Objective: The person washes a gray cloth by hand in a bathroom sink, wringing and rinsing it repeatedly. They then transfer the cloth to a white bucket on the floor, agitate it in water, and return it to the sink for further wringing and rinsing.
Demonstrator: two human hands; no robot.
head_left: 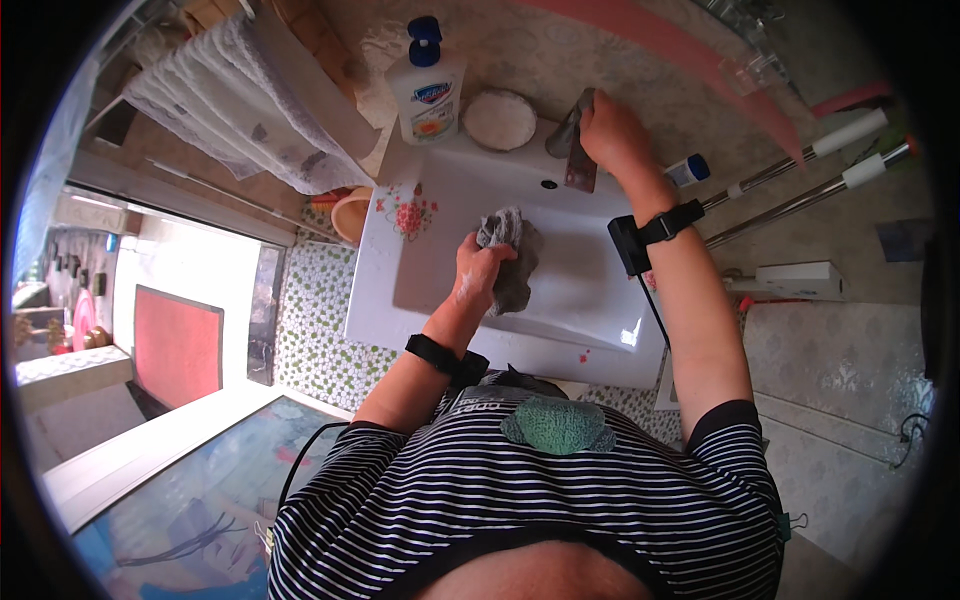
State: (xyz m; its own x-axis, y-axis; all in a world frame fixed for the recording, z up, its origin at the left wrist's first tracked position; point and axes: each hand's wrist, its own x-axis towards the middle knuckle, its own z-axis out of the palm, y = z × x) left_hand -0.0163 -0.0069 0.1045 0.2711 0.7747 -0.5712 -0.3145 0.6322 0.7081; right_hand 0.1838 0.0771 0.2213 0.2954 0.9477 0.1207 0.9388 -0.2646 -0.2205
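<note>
My left hand (480,268) is closed around a crumpled grey cloth (514,288), held over the bowl of a white washbasin (372,310) with red flower prints. Whitish streaks, like suds, show on that hand and wrist. At the back of the basin, my right hand (614,136) grips the top of a metal faucet (581,168), its fingers curled over the lever and partly hidden. Whether water runs from the spout, I cannot tell. The overflow hole (548,185) shows just left of the spout.
A white bottle with a blue cap (428,98) and a round white dish (500,120) stand behind the basin. A striped towel (250,110) hangs at the left above an orange tub (350,214). Metal poles (800,190) lean at the right, near a small blue-capped container (688,170).
</note>
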